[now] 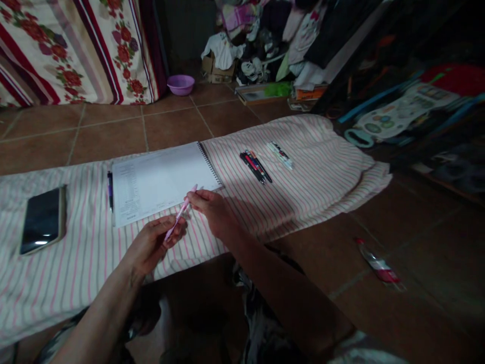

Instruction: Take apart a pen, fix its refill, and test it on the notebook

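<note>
One slim pink pen slants at the near edge of a white spiral-bound notebook; the fingers of the left hand close around its near part, those of the right hand pinch its far end. Striped white cloth lies beneath.

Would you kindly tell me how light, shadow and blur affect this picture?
Head view: dim, especially at right; head view: a bright glare patch on the smartphone; head view: shadow across the striped cloth beside the right hand; head view: print on the spiral notebook too soft to read.
</note>
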{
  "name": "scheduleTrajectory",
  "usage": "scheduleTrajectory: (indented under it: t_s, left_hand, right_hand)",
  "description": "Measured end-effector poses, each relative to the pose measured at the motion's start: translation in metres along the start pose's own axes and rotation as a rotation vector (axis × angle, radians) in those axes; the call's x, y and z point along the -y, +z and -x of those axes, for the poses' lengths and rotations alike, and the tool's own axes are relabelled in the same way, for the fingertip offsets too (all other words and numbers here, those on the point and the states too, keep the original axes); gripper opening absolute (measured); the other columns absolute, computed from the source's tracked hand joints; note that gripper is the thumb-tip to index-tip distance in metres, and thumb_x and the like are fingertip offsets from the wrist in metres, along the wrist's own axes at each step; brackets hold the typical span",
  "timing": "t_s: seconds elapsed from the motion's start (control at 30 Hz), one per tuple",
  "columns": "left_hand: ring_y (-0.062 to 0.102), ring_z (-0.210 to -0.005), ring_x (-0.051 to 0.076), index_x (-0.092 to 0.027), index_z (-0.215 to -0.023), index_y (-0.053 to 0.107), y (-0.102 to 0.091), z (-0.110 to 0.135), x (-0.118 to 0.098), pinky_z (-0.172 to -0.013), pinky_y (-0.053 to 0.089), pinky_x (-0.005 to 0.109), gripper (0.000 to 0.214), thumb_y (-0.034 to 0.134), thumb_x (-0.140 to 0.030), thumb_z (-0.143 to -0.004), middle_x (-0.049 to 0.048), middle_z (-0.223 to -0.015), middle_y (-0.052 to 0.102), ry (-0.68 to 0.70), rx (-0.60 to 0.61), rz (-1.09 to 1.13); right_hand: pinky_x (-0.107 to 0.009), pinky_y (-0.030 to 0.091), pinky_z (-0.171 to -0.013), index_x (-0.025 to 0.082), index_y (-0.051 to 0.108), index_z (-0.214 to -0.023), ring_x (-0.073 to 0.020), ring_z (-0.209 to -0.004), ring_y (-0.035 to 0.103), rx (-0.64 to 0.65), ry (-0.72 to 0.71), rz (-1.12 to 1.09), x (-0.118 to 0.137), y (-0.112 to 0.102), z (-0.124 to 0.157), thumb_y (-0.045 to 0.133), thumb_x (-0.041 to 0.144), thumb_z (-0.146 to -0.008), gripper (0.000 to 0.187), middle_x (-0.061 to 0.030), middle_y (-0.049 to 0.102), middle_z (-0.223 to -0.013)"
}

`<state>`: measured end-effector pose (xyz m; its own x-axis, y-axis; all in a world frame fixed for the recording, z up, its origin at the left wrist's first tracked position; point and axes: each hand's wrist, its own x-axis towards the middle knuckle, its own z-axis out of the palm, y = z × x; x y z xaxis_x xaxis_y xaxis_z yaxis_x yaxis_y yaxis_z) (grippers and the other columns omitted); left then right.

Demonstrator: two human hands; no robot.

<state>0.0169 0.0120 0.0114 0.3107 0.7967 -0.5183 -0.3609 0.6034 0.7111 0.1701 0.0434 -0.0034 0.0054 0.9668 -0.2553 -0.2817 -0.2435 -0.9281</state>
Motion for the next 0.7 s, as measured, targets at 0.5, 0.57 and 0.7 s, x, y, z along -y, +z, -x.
scheduleTrajectory:
  t_s: [0.5, 0.57, 0.7]
  left_hand:
    - [0.042, -0.055, 0.008, -0.005, -0.074, 0.07, 0.003, 0.0, -0.003, -0.043, 0.03, 0.016, 0.023, 0.079, -0.023, -0.062, 0.0034, -0.062, 0.051, 0.016, -0.008, -0.008]
    - [0.041, -0.054, 0.008, -0.005, -0.074, 0.07, 0.003, 0.0, -0.003, -0.043, 0.029, 0.016, 0.024, 0.079, -0.024, -0.062, 0.0029, -0.061, 0.051, 0.024, 0.003, -0.008]
    - [0.041, -0.053, 0.007, -0.005, -0.072, 0.069, 0.003, 0.002, -0.003, -0.044, 0.029, 0.017, 0.022, 0.077, -0.024, -0.065, 0.0027, -0.06, 0.051, 0.044, 0.037, -0.004]
  right_hand:
    - [-0.027, 0.04, -0.07, 0.018, 0.07, -0.07, -0.0119, -0.067, 0.052, 0.041, 0.014, -0.056, 0.009, 0.0, 0.0, 0.069, 0.037, -0.067, 0.02, 0.0025, 0.058, -0.063]
    - [-0.027, 0.04, -0.07, 0.018, 0.07, -0.07, -0.0116, -0.065, 0.052, 0.016, 0.005, -0.004, 0.011, 0.001, 0.001, 0.07, 0.036, -0.067, 0.019, 0.0024, 0.06, -0.063]
    - [-0.029, 0.043, -0.074, 0.019, 0.072, -0.075, -0.0142, -0.073, 0.057, 0.067, -0.002, -0.069, 0.003, -0.003, -0.002, 0.068, 0.04, -0.071, 0.022, 0.0003, 0.064, -0.069]
